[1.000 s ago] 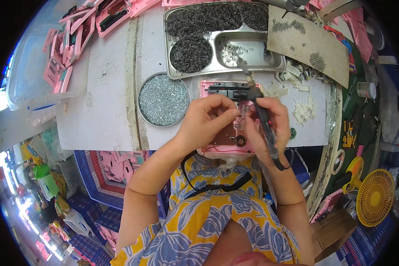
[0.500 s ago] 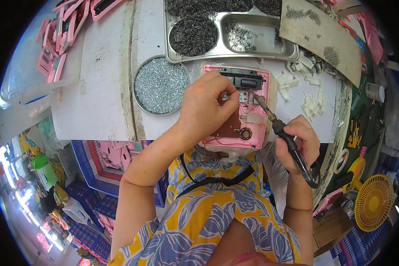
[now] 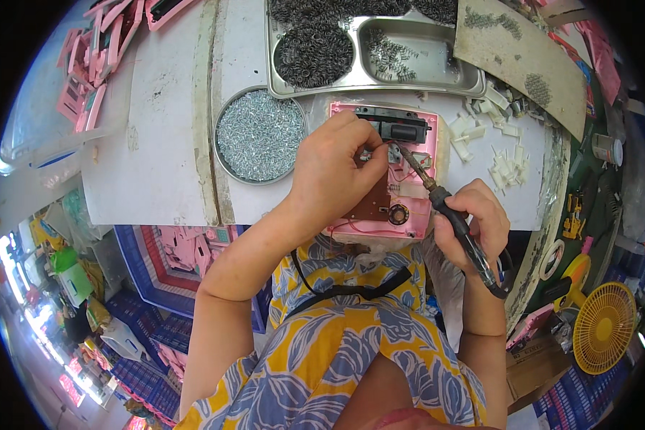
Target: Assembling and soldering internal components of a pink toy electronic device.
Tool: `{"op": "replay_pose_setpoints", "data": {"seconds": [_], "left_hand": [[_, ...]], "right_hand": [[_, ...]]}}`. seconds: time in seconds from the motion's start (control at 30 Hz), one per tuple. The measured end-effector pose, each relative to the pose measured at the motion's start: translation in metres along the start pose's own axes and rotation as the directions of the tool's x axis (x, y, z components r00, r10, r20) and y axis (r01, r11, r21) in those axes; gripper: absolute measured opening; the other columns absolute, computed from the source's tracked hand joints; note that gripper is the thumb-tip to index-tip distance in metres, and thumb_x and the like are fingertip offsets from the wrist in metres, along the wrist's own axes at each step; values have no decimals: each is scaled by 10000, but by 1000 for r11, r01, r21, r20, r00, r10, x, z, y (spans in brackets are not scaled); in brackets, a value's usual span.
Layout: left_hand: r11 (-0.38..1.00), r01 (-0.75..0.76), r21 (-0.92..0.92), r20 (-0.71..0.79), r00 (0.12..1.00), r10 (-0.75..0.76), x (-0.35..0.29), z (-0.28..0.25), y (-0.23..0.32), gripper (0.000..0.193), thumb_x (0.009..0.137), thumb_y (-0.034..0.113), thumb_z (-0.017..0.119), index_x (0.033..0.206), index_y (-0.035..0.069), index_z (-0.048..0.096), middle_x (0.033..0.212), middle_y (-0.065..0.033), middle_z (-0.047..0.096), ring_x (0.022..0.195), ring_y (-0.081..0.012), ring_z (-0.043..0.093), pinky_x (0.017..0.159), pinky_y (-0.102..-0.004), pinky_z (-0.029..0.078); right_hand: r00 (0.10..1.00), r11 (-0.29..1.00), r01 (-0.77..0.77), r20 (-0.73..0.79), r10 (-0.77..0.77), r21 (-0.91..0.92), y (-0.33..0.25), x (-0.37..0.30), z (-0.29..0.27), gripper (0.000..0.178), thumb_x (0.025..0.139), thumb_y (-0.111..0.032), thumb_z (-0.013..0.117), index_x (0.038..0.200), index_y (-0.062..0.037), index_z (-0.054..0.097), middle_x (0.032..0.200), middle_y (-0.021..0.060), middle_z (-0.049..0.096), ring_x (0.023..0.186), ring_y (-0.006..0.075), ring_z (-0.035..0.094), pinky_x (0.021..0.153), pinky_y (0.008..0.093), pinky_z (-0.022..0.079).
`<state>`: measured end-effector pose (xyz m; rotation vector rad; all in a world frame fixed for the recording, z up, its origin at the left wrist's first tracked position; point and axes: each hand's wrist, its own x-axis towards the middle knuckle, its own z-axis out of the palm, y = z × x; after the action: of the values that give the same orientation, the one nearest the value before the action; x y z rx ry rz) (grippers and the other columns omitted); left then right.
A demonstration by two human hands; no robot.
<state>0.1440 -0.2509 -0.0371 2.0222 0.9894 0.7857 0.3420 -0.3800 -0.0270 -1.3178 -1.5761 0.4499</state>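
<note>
My right hand (image 3: pixel 482 221) grips a soldering iron (image 3: pixel 446 204) by its black handle. The iron's tip points up and left into an open pink plastic housing (image 3: pixel 418 217), close to my left fingertips. With thumb and forefinger pinched together, my left hand (image 3: pixel 335 170) rests over the housing's left side; a thin red wire shows at the fingertips, but whether they hold it is hidden. Inside the housing lie a brown circuit board (image 3: pixel 369 206), a black cylindrical part (image 3: pixel 406 132) near the far edge, a small round speaker-like part (image 3: pixel 398 214) and thin red wires.
A round dish of small screws (image 3: pixel 259 136) stands left of the housing. Behind it is a metal tray (image 3: pixel 380 92) of dark springs. White plastic pieces (image 3: pixel 509 168) lie to the right, beside a board (image 3: pixel 519 61). A blue crate (image 3: pixel 150 283) holds pink parts; a yellow fan (image 3: pixel 604 327) stands lower right.
The soldering iron and my right hand have shifted slightly up and left, bringing the tip nearer my left fingertips. My left hand has stayed almost still.
</note>
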Motion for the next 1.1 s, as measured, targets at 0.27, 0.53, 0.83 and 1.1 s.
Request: {"op": "replay_pose_setpoints", "data": {"seconds": [0.27, 0.53, 0.83, 1.1], "left_hand": [[1000, 8, -3, -10, 1000, -8, 0, 1, 0, 120, 796, 43, 763, 783, 33, 643, 703, -63, 541, 573, -172, 517, 523, -312, 407], [1000, 12, 22, -16, 1000, -12, 0, 1, 2, 128, 798, 51, 766, 773, 32, 642, 700, -59, 538, 577, -172, 518, 533, -309, 415], [1000, -2, 25, -35, 999, 3, 0, 3, 1, 137, 790, 54, 777, 769, 36, 643, 679, -57, 522, 568, -177, 504, 520, -322, 397], [998, -14, 56, -45, 999, 17, -1, 4, 2, 135, 787, 54, 783, 771, 39, 650, 683, -59, 534, 571, -186, 518, 518, -324, 403]], "right_hand": [[992, 989, 126, 38, -123, -77, 0, 8, -2, 327, 683, -1, 804, 972, -33, 654, 741, 87, 646, 616, 254, 580, 568, 331, 464], [995, 995, 82, 56, -79, -57, -6, 8, -8, 320, 648, 10, 796, 929, -43, 652, 727, 84, 631, 603, 252, 569, 533, 324, 448], [991, 989, 87, 107, -75, -116, -8, 23, -3, 284, 632, 21, 789, 875, -37, 655, 711, 67, 617, 592, 249, 561, 522, 327, 449], [991, 989, 107, 86, -99, -100, -6, 25, -2, 295, 636, 21, 789, 893, -45, 658, 731, 71, 646, 603, 249, 578, 528, 322, 457]]}}
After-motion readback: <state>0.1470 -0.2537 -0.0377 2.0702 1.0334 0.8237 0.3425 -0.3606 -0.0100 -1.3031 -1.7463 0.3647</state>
